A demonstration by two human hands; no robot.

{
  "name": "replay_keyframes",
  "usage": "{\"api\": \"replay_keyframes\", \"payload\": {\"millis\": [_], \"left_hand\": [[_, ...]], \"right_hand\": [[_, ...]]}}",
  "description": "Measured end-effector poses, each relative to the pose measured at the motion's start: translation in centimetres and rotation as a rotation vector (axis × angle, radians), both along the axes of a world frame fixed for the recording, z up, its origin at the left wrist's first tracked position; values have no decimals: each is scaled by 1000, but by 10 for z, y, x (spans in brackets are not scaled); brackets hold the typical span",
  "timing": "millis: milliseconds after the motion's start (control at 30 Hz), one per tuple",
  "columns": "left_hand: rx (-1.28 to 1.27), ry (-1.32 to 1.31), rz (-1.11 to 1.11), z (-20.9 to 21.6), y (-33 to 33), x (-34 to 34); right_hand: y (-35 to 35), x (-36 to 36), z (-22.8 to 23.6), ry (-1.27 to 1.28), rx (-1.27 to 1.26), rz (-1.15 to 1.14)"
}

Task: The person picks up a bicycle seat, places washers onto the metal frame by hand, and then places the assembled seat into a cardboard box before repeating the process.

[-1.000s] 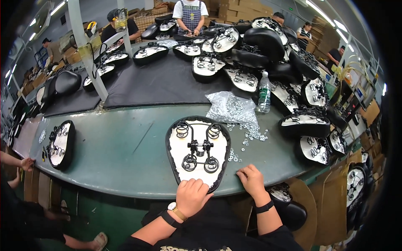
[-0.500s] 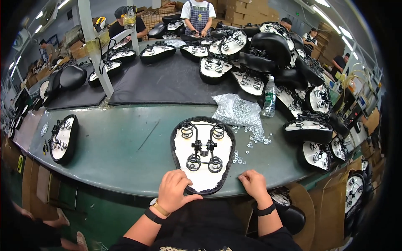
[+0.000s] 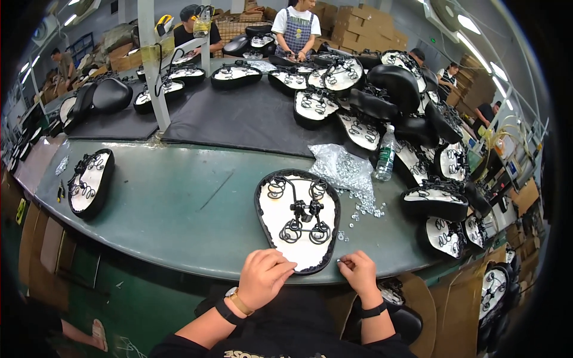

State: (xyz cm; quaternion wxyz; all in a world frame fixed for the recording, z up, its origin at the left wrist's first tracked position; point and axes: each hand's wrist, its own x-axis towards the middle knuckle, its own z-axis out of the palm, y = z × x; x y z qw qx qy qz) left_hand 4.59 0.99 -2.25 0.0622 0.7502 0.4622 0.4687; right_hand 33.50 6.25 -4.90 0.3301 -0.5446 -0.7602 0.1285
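Note:
A black bicycle seat [image 3: 304, 238] lies upside down near the table's front edge, its white underside and black coil springs facing up and a clamp across the middle. My left hand [image 3: 261, 279] is closed at the narrow near end, thumb and fingers pinched together over the rim. To the right of that end, my right hand [image 3: 360, 274] hovers apart from the seat. Its thumb and forefinger pinch a small shiny piece, which looks like a metal nut. Loose nuts [image 3: 364, 206] lie beyond it, spilling from a clear plastic bag [image 3: 340, 167].
Another upturned seat [image 3: 91, 184] stands at the left, with small pliers [image 3: 61, 191] beside it. A water bottle [image 3: 386, 154] and a heap of seats [image 3: 391, 89] are on the right. A white post [image 3: 154, 71] rises at the mat's edge. Co-workers stand across the table.
My left thumb and fingers have come together at the seat's near end. A shiny piece now shows at my right fingertips. The whole view has shifted slightly.

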Motion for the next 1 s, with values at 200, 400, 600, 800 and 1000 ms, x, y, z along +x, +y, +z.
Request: {"api": "replay_keyframes", "payload": {"millis": [200, 400, 600, 800, 1000], "left_hand": [[53, 9, 55, 21, -16, 5], [168, 108, 145, 25, -25, -1], [138, 183, 221, 28, -27, -6], [27, 194, 240, 28, -10, -17], [-88, 99, 358, 3, 38, -20]], "right_hand": [[-23, -40, 32, 985, -810, 161], [-25, -78, 49, 1036, -1159, 410], [-18, -91, 51, 975, -1276, 408], [-12, -99, 49, 960, -1173, 332], [4, -113, 41, -223, 340, 291]]}}
